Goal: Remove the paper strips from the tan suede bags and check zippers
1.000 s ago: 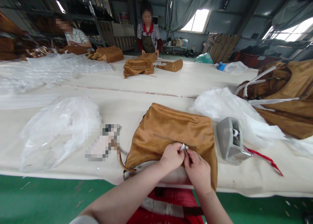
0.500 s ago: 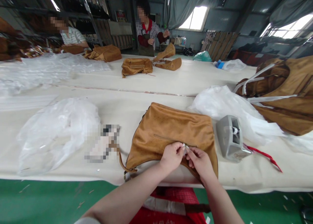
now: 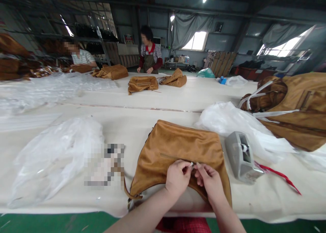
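A tan leather-look handbag [image 3: 185,141] lies flat on the cloth-covered table in front of me, its curved opening towards me. A zip [image 3: 169,156] runs across its upper face. At the right part of that zip, my left hand [image 3: 178,177] pinches a small white scrap [image 3: 191,164] between thumb and forefinger. Just beside it, my right hand [image 3: 209,182] is closed in a pinch, thumb against forefinger; what lies between those fingertips is too small to make out. A strap [image 3: 124,183] extends from the bag's left corner.
A grey tape dispenser [image 3: 240,158] with a red ribbon [image 3: 282,177] stands right of the bag. Clear plastic bags [image 3: 61,155] lie left, and white wrapping [image 3: 226,121] lies behind. More tan bags [image 3: 305,114] are at right and far back. Two co-workers [image 3: 151,55] are across the table.
My view has tilted up, so the table sits lower. My fingertips, close together over the white scrap before, are now slightly apart. The co-worker across has lowered their hands to the table.
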`<act>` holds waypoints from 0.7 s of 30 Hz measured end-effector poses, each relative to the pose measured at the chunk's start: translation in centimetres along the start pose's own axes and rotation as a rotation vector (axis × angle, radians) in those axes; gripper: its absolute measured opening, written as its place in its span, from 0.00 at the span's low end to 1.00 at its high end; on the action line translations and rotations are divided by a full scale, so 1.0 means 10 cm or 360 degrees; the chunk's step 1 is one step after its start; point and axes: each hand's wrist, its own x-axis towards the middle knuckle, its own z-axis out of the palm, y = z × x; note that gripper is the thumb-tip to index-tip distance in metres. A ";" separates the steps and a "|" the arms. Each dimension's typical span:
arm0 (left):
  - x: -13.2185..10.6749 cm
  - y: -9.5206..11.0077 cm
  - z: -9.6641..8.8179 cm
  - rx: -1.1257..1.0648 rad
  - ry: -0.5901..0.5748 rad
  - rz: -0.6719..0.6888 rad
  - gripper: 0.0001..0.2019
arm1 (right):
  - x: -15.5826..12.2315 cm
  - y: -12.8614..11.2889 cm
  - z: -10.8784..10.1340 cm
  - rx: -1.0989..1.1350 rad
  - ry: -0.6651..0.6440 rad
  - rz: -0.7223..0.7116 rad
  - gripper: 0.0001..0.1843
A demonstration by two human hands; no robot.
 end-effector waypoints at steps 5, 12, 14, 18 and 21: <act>0.04 0.00 0.00 -0.0069 -0.0038 -0.0102 0.08 | -0.02 0.03 -0.08 -0.0425 0.0051 0.0011 0.25; 0.05 0.00 -0.01 -0.0073 -0.0083 -0.0138 0.08 | 0.01 0.03 0.02 -0.0167 -0.0057 0.0159 0.24; 0.05 0.00 -0.01 -0.0063 -0.0085 -0.0123 0.07 | 0.01 0.05 0.04 -0.0141 -0.0014 0.0136 0.22; 0.03 0.03 -0.02 0.0057 -0.0094 -0.0054 0.08 | -0.02 0.10 0.05 -0.0073 0.0031 0.0082 0.20; 0.01 0.06 -0.03 0.0178 -0.0105 0.0056 0.10 | -0.03 0.12 0.05 -0.0024 0.0007 0.0043 0.21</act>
